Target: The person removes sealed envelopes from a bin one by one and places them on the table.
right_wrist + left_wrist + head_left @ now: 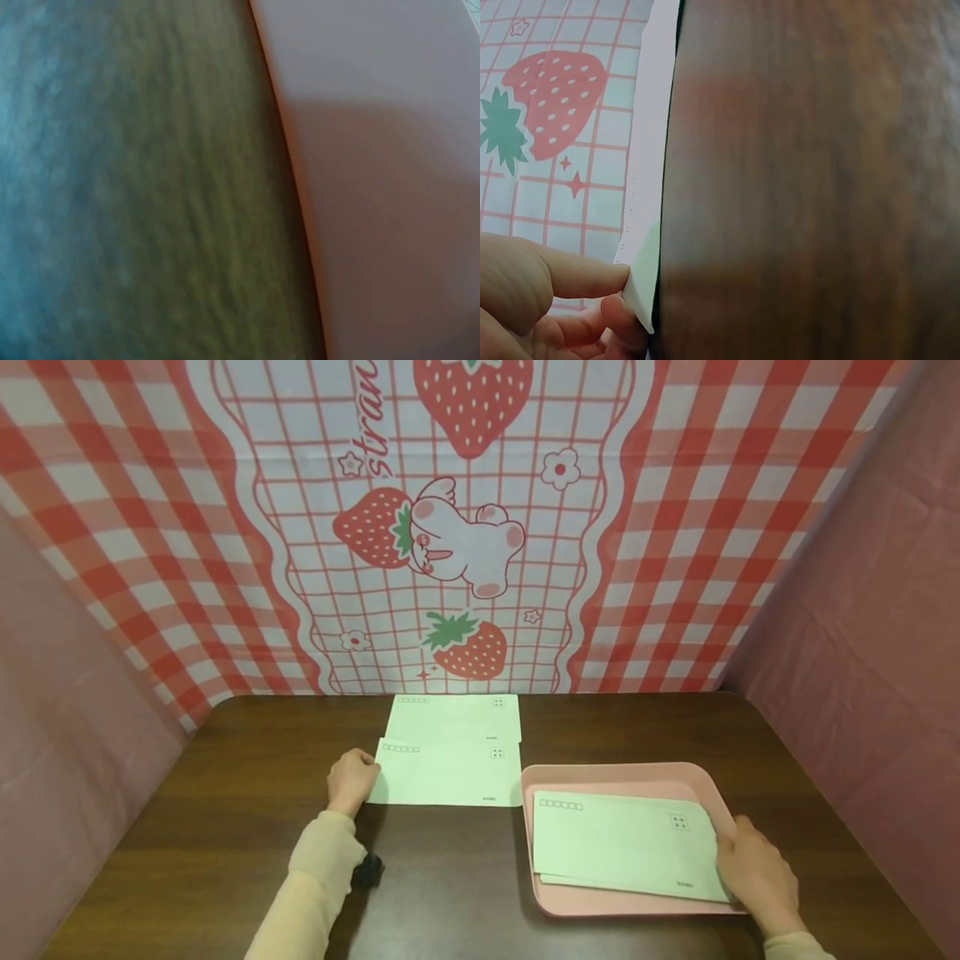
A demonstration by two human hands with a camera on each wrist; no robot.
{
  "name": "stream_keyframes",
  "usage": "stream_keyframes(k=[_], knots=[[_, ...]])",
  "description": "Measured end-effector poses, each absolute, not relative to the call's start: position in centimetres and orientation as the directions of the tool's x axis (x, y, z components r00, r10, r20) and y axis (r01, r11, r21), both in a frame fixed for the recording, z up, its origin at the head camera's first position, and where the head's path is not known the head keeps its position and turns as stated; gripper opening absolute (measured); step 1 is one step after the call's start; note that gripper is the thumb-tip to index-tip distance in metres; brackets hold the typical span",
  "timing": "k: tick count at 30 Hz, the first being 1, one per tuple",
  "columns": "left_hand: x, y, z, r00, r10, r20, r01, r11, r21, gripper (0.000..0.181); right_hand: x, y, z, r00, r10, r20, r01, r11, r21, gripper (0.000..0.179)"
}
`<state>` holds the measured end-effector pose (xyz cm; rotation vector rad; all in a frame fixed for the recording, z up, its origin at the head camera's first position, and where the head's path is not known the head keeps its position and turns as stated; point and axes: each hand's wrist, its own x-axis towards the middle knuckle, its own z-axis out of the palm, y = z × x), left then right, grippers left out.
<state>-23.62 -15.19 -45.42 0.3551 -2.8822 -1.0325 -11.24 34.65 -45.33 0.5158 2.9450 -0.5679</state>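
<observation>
Two pale green envelopes lie on the brown table in the head view. The front envelope (446, 775) overlaps the lower edge of the back envelope (453, 717). My left hand (352, 781) pinches the front one's left end between thumb and finger; in the left wrist view, the envelope's corner (645, 292) bends slightly there. On the right, a pink tray (607, 777) carries a small stack of envelopes (615, 843), slightly fanned. My right hand (757, 872) grips the stack's right end at the tray's right side; its lower fingers are hidden. The right wrist view shows no hand, only tray and table.
The brown wooden table (442, 877) has rounded back corners. Behind it hangs a red-and-white checked cloth (690, 527) with strawberry prints, and pink cloth (877, 635) closes the sides. A small black object (367, 870) sits at my left wrist.
</observation>
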Motion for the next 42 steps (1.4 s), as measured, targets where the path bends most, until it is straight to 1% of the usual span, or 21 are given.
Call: stream_keyframes(k=[5, 15, 23, 28, 32, 36, 39, 42], knots=[[-23.6, -15.2, -45.3, -0.972, -0.236, -0.018, -0.196, 0.758, 0.622, 0.021, -11.2, 34.7, -45.3, -0.939, 0.308, -0.155, 0.344, 0.873, -0.346, 0.044], [-23.6, -15.3, -45.4, -0.970, -0.237, -0.053, -0.220, 0.765, 0.605, 0.018, -11.2, 34.5, -45.2, -0.938, 0.307, -0.162, 0.346, 0.873, -0.344, 0.044], [-23.4, -15.3, -45.1, -0.978, -0.195, -0.073, -0.199, 0.779, 0.595, 0.016, -11.3, 34.4, -45.2, -0.941, 0.298, -0.157, 0.335, 0.876, -0.347, 0.045], [-23.0, -14.5, -44.4, -0.982, -0.154, -0.104, -0.186, 0.815, 0.549, 0.016, -11.2, 34.4, -45.2, -0.938, 0.306, -0.162, 0.344, 0.875, -0.340, 0.045], [-22.6, -13.3, -43.4, -0.992, -0.079, -0.095, -0.114, 0.879, 0.462, 0.017, -11.2, 34.5, -45.2, -0.940, 0.300, -0.166, 0.340, 0.877, -0.340, 0.044], [-21.8, -11.6, -42.4, -0.998, 0.045, -0.037, 0.028, 0.931, 0.365, 0.023, -11.2, 34.5, -45.1, -0.938, 0.300, -0.173, 0.342, 0.878, -0.335, 0.044], [-21.1, -10.3, -41.7, -0.992, 0.127, 0.017, 0.125, 0.935, 0.332, 0.024, -11.2, 34.5, -45.0, -0.937, 0.301, -0.176, 0.345, 0.877, -0.335, 0.044], [-20.2, -9.2, -40.9, -0.983, 0.171, 0.072, 0.185, 0.923, 0.336, 0.023, -11.3, 34.5, -45.0, -0.938, 0.299, -0.177, 0.343, 0.877, -0.335, 0.044]])
